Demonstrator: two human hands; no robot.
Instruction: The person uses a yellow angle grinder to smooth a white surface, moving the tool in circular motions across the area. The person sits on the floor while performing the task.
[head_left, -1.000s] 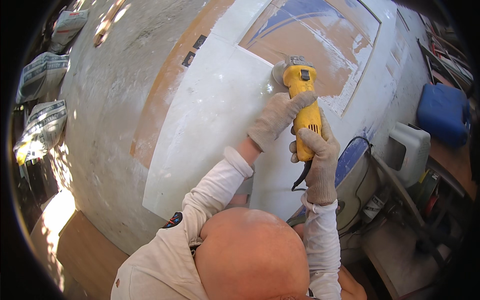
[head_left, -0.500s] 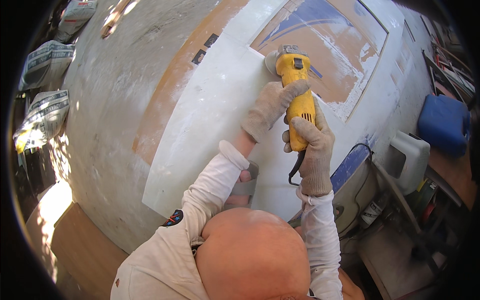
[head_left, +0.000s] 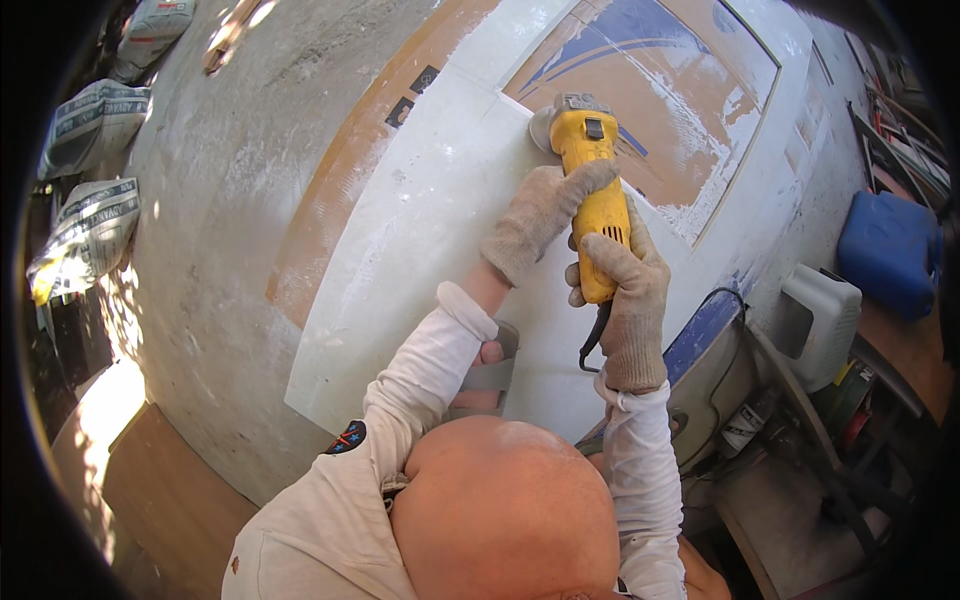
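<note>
I see my left hand (head_left: 540, 225) and right hand (head_left: 625, 300) in beige knit work gloves, fuzzy and dust-stained. Below each cuff runs a long white sleeve; the left one carries a small dark star patch near the shoulder.

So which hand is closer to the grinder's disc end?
Left. The left hand grips the yellow grinder near its head, just below the disc. The right hand holds the rear of the body by the cord, farther back.

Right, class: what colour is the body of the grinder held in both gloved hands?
Yellow: the grinder shows best in the head view.
</note>
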